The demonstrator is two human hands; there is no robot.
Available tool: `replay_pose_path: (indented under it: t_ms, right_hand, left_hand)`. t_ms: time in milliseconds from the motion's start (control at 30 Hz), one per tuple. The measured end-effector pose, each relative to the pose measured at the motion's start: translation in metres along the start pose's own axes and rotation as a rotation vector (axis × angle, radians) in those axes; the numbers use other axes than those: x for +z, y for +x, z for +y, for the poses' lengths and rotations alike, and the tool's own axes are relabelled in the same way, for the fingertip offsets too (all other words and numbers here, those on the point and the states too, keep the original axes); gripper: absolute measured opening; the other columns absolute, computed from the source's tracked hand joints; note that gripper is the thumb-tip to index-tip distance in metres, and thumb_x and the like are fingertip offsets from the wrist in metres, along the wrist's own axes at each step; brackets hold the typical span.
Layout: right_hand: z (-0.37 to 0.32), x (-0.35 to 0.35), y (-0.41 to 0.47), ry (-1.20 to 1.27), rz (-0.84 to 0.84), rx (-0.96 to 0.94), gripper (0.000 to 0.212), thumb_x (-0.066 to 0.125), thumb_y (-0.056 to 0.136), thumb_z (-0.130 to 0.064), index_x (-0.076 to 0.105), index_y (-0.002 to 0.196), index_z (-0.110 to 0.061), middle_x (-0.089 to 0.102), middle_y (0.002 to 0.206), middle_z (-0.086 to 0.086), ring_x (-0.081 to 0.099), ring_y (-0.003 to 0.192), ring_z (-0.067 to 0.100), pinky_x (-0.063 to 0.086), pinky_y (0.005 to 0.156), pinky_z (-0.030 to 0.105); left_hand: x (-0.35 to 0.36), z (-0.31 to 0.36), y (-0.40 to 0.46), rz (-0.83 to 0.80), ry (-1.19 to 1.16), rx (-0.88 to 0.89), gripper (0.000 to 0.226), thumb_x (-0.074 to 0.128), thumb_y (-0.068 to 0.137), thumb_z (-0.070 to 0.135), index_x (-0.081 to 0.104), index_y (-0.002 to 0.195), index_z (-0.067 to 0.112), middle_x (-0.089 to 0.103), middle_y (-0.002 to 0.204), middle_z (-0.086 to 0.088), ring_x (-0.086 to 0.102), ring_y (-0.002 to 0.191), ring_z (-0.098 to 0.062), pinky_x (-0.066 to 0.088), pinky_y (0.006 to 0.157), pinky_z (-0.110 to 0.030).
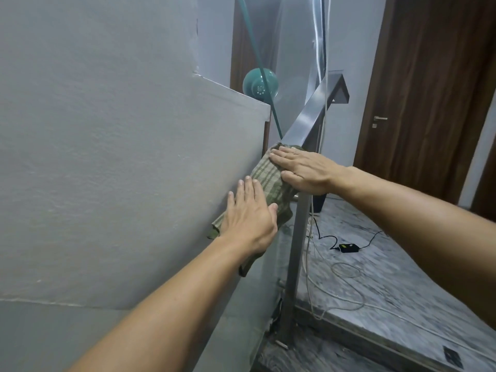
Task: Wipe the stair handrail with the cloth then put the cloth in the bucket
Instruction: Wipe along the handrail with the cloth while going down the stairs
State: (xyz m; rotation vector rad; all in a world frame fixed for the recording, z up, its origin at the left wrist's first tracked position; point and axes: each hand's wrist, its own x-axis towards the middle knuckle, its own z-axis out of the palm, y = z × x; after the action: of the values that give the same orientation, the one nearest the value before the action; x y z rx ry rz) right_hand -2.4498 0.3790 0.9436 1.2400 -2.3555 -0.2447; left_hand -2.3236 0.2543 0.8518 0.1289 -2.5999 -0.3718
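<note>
Head view:
Cloth [264,181]: green checked, draped over the metal handrail [308,114], centre of frame.
Right hand [303,170]: flat, fingers extended, pressing cloth's upper end; not clenched.
Left hand [248,213]: flat on lower end, fingers spread.
Post [295,253]: upright, below right hand.

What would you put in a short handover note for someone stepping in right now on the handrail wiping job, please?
Left hand: flat, fingers extended, pressing the lower part of the cloth.
Right hand: flat on the upper part of the cloth, pressing it onto the handrail.
Cloth: green checked, draped over the sloping metal handrail, lower end hanging down.
Bucket: not in view.
Done: wiping is under way, partway along the rail; how much is already wiped cannot be told.
Left: wipe the bare stretch above the cloth, then drop the cloth in the bucket.
</note>
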Motion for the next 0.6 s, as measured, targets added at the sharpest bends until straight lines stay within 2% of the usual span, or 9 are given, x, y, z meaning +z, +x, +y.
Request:
replay_pose_path:
  t_ms: [100, 200, 467, 600]
  right_hand:
    - [0.008, -0.001, 0.002, -0.037, -0.072, -0.023, 0.072, 0.012, 0.088, -0.051, 0.007, 0.150, -0.016, 0.005, 0.160, 0.005, 0.000, 0.146, 0.014, -0.001, 0.120, 0.034]
    - [0.006, 0.003, -0.003, -0.045, -0.071, -0.061, 0.073, 0.011, 0.089, -0.058, 0.005, 0.150, -0.020, 0.003, 0.160, 0.001, -0.003, 0.146, 0.012, -0.003, 0.119, 0.034]
    - [-0.030, 0.012, -0.028, -0.056, 0.004, -0.193, 0.073, 0.010, 0.090, -0.060, 0.006, 0.150, -0.020, 0.007, 0.160, 0.003, -0.001, 0.146, 0.012, -0.004, 0.119, 0.031]
    - [-0.054, 0.018, -0.040, -0.040, 0.031, -0.243, 0.070, 0.014, 0.092, -0.056, 0.011, 0.150, -0.018, 0.011, 0.160, 0.005, 0.003, 0.147, 0.014, -0.003, 0.119, 0.031]
  left_hand:
    - [0.000, 0.001, -0.001, 0.000, 0.003, -0.010, 0.066, 0.021, 0.099, 0.039, -0.004, 0.149, 0.004, -0.007, 0.160, -0.015, -0.006, 0.149, -0.026, 0.003, 0.122, -0.044]
    - [0.002, -0.001, -0.014, 0.012, 0.029, -0.022, 0.066, 0.022, 0.099, 0.038, -0.005, 0.149, 0.004, -0.009, 0.160, -0.014, -0.007, 0.149, -0.026, 0.002, 0.122, -0.042]
    - [0.008, -0.016, -0.069, 0.029, 0.102, -0.069, 0.065, 0.025, 0.100, 0.035, -0.007, 0.148, 0.005, -0.010, 0.160, -0.014, -0.008, 0.148, -0.025, 0.003, 0.122, -0.041]
    - [0.010, -0.022, -0.101, 0.039, 0.136, -0.105, 0.066, 0.026, 0.100, 0.035, -0.008, 0.148, 0.005, -0.011, 0.160, -0.013, -0.008, 0.148, -0.024, 0.003, 0.122, -0.039]
